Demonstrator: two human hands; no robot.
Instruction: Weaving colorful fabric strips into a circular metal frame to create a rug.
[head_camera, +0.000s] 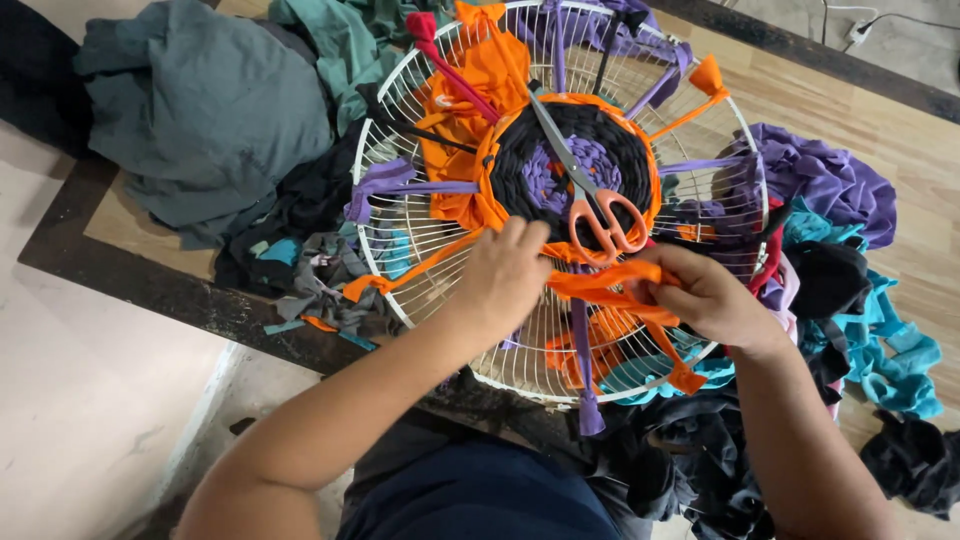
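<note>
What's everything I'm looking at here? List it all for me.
Wire grille: one, white, round, lying flat on the table.
Woven disc: one, purple middle, black ring, orange edge, at the grille's centre.
Scissors: one pair, orange handles, resting on the disc.
Orange strip: one, stretched between both hands.
Purple strips: several, tied out across the grille like spokes.
Grey-green cloth: a heap, upper left.
Purple cloth: a heap, right.
Teal cloth: a heap, lower right.
Black cloth: a heap, bottom.
Table: one, light wood, dark rim.
Left hand: pressing on the weave's edge.
Right hand: gripping the orange strip.
</note>
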